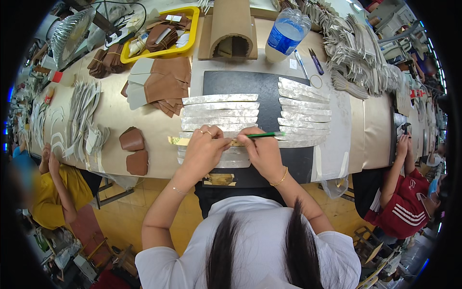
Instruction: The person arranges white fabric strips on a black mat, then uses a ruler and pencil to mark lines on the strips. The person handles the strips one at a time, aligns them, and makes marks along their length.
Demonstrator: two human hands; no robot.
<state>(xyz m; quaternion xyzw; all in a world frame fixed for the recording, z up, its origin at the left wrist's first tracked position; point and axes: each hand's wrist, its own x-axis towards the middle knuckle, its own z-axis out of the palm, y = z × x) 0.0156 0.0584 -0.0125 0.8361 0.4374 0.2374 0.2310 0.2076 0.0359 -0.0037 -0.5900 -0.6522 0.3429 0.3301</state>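
My right hand [262, 151] grips a slim green pen [265, 135], which lies nearly level and points right. My left hand [206, 148] is closed, its fingertips meeting close to the right hand's. A yellowish strip [177, 141] sticks out on the left side of my left hand, and a piece of it shows between both hands. Most of that strip is hidden by my fingers. Under and beyond the hands, silvery-white curved strips [221, 106] lie in a column on a black board [231, 81]. A second column of similar strips [304, 115] lies to the right.
A gold-coloured plate [219, 179] lies on the board's near edge. Brown leather pieces [166, 79] and a yellow basket [194, 33] stand at left. A brown arched block [231, 21], a bottle [287, 36] and strip bundles [353, 53] are at the back. Co-workers sit either side.
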